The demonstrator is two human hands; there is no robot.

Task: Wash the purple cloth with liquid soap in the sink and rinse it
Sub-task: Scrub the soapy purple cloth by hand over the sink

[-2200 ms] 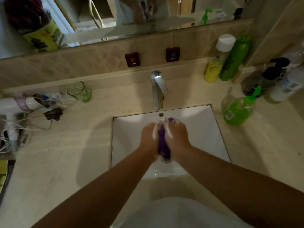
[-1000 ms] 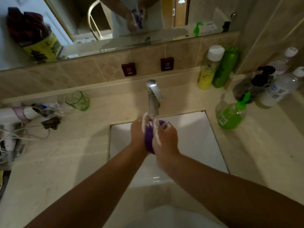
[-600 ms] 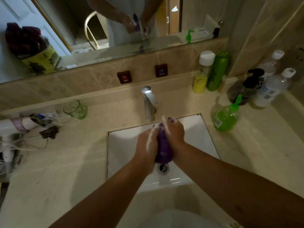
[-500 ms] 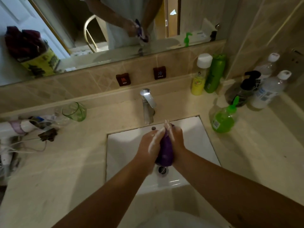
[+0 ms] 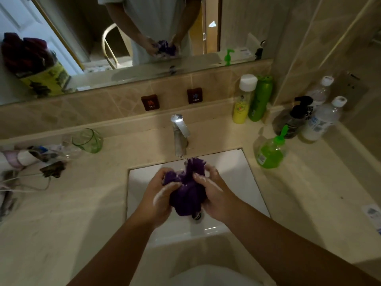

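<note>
**Both hands bunched on the soapy cloth**

Your left hand and right hand both clutch the purple cloth, fingers curled into its folds from either side, lather on the knuckles. Beneath that grip lies the white sink, with the dark drain just under the cloth's hanging end. Beyond the grip stands the tap, its spout just above the cloth's top tuft; you cannot tell whether water runs. Right of the grip, on the counter, sits the green soap bottle, apart from the basin.

You look to be in the scrubbing step, soap already worked in. Next comes rinsing: that calls for one hand to let go and lift the tap lever, then the cloth held under the spout.
</note>
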